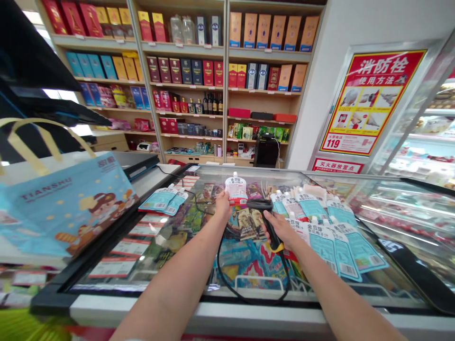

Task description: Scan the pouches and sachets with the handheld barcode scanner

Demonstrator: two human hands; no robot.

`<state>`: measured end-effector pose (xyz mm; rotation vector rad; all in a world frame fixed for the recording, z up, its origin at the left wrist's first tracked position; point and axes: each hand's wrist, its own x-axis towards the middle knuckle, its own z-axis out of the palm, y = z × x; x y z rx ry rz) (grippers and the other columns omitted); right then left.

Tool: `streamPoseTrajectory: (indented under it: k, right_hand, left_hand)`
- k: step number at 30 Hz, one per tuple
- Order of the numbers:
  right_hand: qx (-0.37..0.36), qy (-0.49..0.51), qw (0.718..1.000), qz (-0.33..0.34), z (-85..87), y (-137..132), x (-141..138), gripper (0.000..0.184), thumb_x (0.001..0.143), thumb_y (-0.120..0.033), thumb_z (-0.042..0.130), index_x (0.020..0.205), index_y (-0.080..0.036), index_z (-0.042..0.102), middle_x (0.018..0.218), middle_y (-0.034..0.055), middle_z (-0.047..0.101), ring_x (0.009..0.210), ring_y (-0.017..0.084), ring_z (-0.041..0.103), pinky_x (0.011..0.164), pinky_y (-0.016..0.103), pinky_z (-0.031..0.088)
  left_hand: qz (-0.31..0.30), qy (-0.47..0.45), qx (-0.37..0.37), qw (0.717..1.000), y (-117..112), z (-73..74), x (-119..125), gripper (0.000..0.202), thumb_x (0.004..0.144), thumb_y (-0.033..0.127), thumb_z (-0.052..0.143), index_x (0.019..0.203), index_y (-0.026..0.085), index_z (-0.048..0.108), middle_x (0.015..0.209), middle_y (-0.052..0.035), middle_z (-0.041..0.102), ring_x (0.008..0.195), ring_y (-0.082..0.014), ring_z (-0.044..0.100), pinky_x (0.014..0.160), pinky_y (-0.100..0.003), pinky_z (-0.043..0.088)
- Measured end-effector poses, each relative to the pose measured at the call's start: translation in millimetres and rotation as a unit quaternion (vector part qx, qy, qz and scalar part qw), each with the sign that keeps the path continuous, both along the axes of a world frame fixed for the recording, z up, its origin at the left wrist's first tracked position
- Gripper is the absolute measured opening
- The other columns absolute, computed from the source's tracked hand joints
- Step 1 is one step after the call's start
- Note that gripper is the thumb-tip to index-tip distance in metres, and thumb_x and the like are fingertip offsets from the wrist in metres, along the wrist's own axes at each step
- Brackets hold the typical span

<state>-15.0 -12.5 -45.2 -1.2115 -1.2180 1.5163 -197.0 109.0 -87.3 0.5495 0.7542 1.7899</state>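
In the head view my left hand (222, 204) grips a white and red spouted juice pouch (236, 189) by its left edge, upright above the glass. My right hand (279, 228) is wrapped round the handle of a black and yellow barcode scanner (272, 232). The scanner's head points left, close to the pouch's lower right corner. From its handle a black cable (227, 286) loops over the glass top. Several blue and white juice pouches (323, 244) lie in a pile right of my right hand. A smaller group of similar pouches (165, 199) rests on the left.
Packaged goods show through the glass freezer top (199, 279). A blue paper bag (71, 199) stands at the left beside a dark monitor (39, 47). Price labels (121, 247) line the left side. A long black object (415, 270) lies at the right. Stocked shelves (225, 87) stand behind.
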Motion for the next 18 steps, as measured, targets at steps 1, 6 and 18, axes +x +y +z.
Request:
streamPoseTrajectory:
  k: [1, 6, 18]
  right_hand:
    - [0.003, -0.003, 1.0, 0.002, -0.6, 0.1, -0.8, 0.025, 0.087, -0.041, 0.05, 0.077, -0.019, 0.045, 0.052, -0.0044, 0.054, 0.035, 0.008, 0.047, 0.031, 0.019, 0.042]
    - [0.006, 0.015, 1.0, 0.018, 4.0, -0.4, -11.5, 0.028, 0.086, -0.043, 0.052, 0.074, -0.018, 0.048, 0.051, -0.0037, 0.055, 0.035, 0.008, 0.048, 0.032, 0.02, 0.044]
    - [-0.005, 0.072, 0.99, 0.119, 33.0, -0.3, -102.0, 0.03, 0.084, -0.047, 0.053, 0.086, -0.018, 0.051, 0.048, -0.0043, 0.054, 0.032, 0.009, 0.046, 0.03, 0.02, 0.043]
  left_hand:
    - [0.002, 0.0, -0.001, 1.0, -0.7, -0.2, 0.4, 0.007, 0.07, 0.014, 0.06, 0.077, 0.013, 0.06, 0.07, -0.0025, 0.067, 0.066, -0.0152, 0.065, 0.076, -0.033, 0.051]
    - [-0.011, 0.013, -0.021, 1.0, -6.5, 4.9, -7.9, 0.009, 0.067, 0.014, 0.062, 0.075, 0.013, 0.061, 0.065, -0.0027, 0.066, 0.062, -0.0161, 0.064, 0.073, -0.035, 0.051]
    - [0.162, 0.107, -0.045, 0.98, -46.7, 41.3, -157.1, 0.004, 0.068, 0.011, 0.058, 0.066, 0.015, 0.06, 0.057, -0.0007, 0.061, 0.056, -0.0141, 0.06, 0.066, -0.029, 0.05]
